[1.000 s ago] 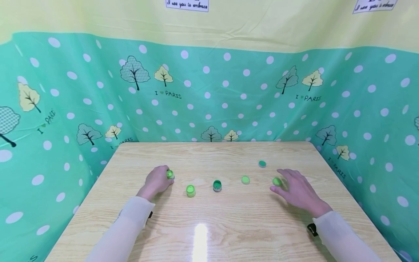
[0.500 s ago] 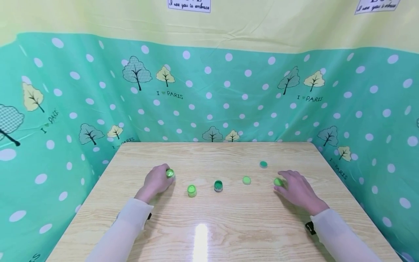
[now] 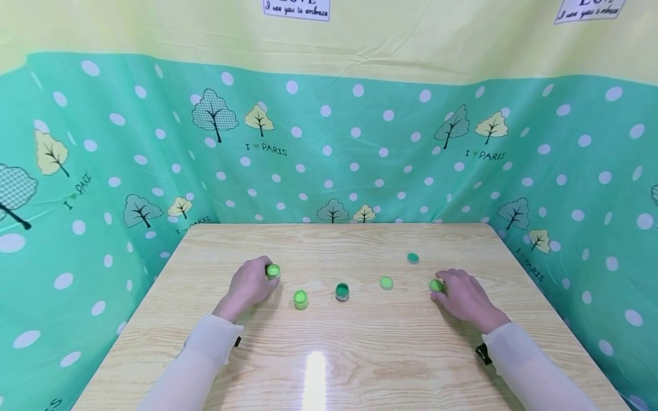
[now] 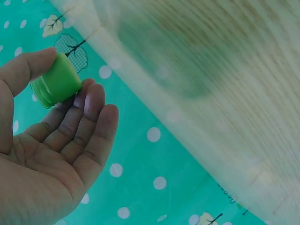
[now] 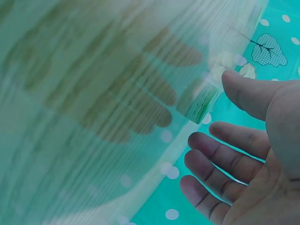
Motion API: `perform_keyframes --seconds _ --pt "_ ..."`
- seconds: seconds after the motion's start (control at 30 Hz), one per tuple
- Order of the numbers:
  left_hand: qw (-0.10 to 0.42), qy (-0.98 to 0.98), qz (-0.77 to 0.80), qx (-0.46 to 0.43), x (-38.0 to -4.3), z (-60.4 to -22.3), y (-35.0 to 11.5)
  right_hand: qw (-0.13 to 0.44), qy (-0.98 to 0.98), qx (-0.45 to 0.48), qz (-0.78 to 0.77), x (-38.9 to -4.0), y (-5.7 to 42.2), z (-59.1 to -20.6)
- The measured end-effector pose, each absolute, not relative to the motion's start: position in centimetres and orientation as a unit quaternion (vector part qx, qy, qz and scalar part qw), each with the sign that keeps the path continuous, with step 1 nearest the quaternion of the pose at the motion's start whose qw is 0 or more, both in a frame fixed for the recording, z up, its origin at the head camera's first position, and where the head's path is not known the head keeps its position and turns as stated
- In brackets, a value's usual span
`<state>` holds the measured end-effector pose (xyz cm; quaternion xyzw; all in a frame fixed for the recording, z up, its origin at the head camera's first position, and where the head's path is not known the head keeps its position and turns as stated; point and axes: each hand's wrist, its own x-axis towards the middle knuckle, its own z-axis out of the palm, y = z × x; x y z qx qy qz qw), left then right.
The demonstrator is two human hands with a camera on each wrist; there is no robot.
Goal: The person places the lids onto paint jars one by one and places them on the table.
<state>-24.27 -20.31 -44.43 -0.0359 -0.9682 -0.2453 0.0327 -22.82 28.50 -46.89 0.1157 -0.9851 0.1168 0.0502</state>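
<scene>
1. Left hand (image 3: 252, 279) and the held jar (image 3: 273, 271) have shifted slightly toward the worktop's (image 3: 390, 354) right edge since the earlier frame; the right hand (image 3: 465, 294) has brought its thumb and forefinger closer in around the lime lid (image 3: 436, 285).
2. My reading of the step: one hand holds a jar while the other takes up a lid; the next move seems to call for closing thumb and forefinger evenly on the lid's rim, the jar kept steady.
3. Left fingers (image 4: 95, 101): thumb and fingertips pinch the held jar, far-left quarter of the worktop; whether its base touches the surface, I cannot tell.
4. Right fingers (image 5: 204, 143): spread and gently bent, thumb set apart, with the lime lid between, toward the right edge; contact I cannot tell.
5. Between the hands stand the lime jar (image 3: 300, 300) and the dark-green jar (image 3: 342, 292); the pale-green lid (image 3: 386, 283) lies right of them; the dark-green lid (image 3: 413, 258) lies nearer the far edge.
</scene>
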Motion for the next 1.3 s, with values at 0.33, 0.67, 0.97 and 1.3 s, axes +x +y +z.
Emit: perform_keyframes --seconds 0.33,0.67,0.97,1.3 --pt "0.043 -0.962 -0.265 -0.056 -23.7 -43.6 -19.7 0.046 -0.984 0.124 0.118 -23.1 28.4 -47.0" --pt "0.040 -0.956 -0.283 -0.064 -23.2 -43.2 -18.8 0.033 -0.985 0.128 0.112 -23.4 28.3 -47.1" --pt "0.041 -0.950 -0.301 -0.075 -22.6 -42.9 -18.2 0.032 -0.985 0.128 0.114 -23.5 28.3 -47.0" --pt "0.052 -0.938 -0.331 -0.088 -21.4 -42.6 -17.2 0.041 -0.982 0.127 0.135 -23.4 28.0 -47.1"
